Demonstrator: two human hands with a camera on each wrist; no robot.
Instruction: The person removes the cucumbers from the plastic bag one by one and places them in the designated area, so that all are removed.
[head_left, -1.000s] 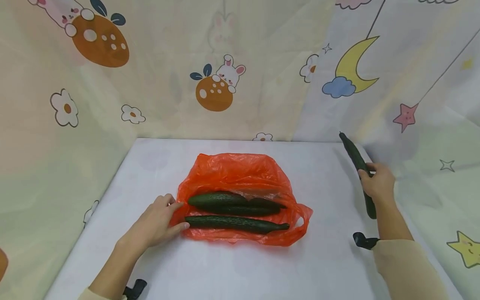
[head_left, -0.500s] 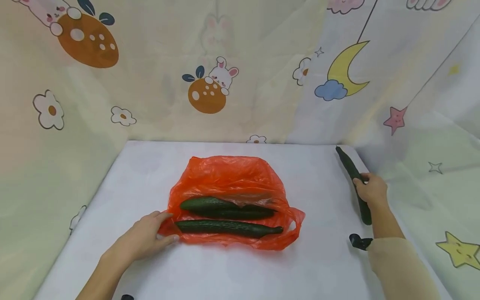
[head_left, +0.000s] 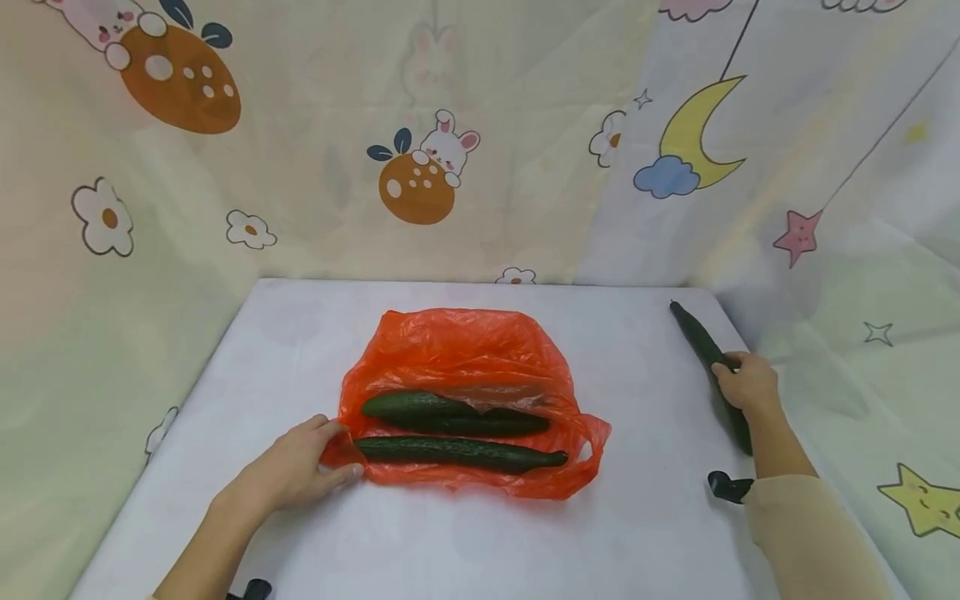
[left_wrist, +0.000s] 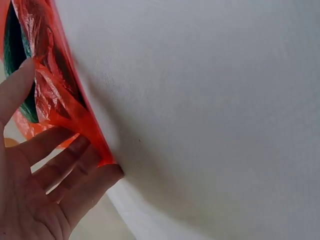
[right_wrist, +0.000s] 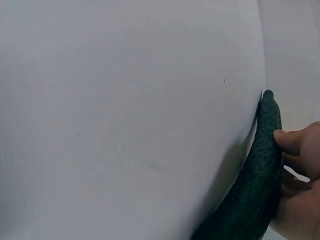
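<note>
My right hand (head_left: 746, 382) grips a long dark green cucumber (head_left: 697, 332) around its middle, near the table's right edge. In the right wrist view the thumb and fingers pinch the cucumber (right_wrist: 257, 165) from one side, and it lies close over the white surface. At the left end of a red plastic bag (head_left: 472, 350), my left hand (head_left: 296, 468) touches the film with relaxed, spread fingers. Several cucumbers (head_left: 457, 451) lie in the mouth of the bag, side by side. The left wrist view shows the left fingertips against the bag's edge (left_wrist: 75, 117).
The white table (head_left: 465, 550) is backed by a hanging cloth (head_left: 315, 150) printed with cartoon rabbits, flowers and stars. Cloth also drapes down at both sides of the table. A black wrist-camera mount (head_left: 727, 487) sticks out by the right sleeve (head_left: 810, 533).
The right hand has lowered the cucumber toward the table, its far tip now within the table's back edge. The left hand stays at the bag's left end. The head view has shifted slightly.
</note>
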